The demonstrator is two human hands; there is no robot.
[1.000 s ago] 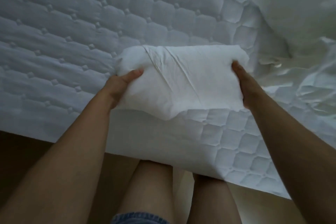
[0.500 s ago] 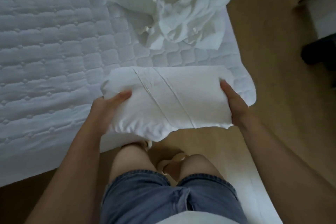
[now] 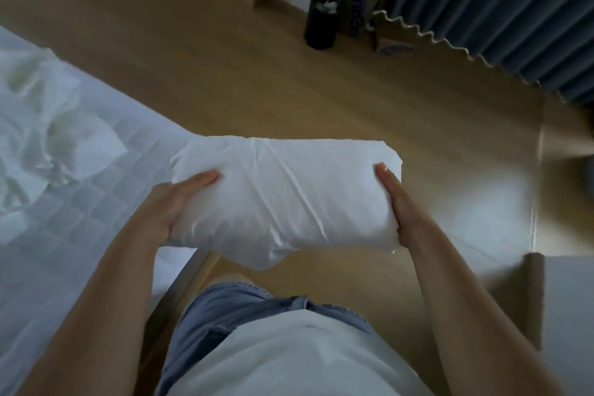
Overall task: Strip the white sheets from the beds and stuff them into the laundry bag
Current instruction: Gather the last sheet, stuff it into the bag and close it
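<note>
Plump white fabric-covered pillow (image 3: 283, 196) held in air over tan wood floor (image 3: 289, 100), right of quilted white mattress (image 3: 96, 202). Left hand (image 3: 180, 202), right hand (image 3: 397, 202) clamp its ends, fingers together. Crumpled white sheet (image 3: 48, 145) lies on mattress.

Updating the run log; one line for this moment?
both hands: left hand, right hand | holding white bundle | above floor
</note>
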